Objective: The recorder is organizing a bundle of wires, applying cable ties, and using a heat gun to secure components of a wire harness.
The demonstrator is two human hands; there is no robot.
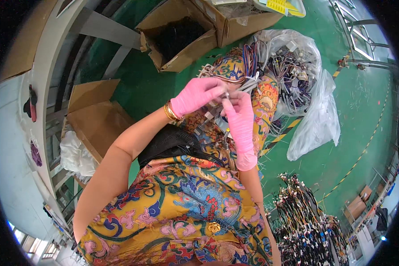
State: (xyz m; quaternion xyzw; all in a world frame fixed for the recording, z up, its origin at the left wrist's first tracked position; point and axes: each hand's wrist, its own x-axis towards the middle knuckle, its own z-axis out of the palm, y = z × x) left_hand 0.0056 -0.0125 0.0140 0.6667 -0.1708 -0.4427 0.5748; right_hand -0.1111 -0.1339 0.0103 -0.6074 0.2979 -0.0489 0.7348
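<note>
Both my hands, in pink gloves, meet above my lap. The fingers of my left hand (202, 94) are pinched together, its fingertips at a small whitish piece (227, 94). My right hand (239, 117) pinches at the same piece from the other side, thumb and fingers closed. The piece is too small to name. Just beyond the fingers, grey cables (252, 83) and a bundle of coloured wires (250, 60) lie across my legs. Several wires with light connectors (208, 115) rest on my lap, partly hidden by the hands.
Right of my knees is a clear plastic bag (314, 128) with a heap of wire harnesses (292, 73). Ahead stands a cardboard box (179, 62) of black material. At left are an open carton (97, 119) and a white frame (44, 93). Many harnesses (306, 221) hang lower right.
</note>
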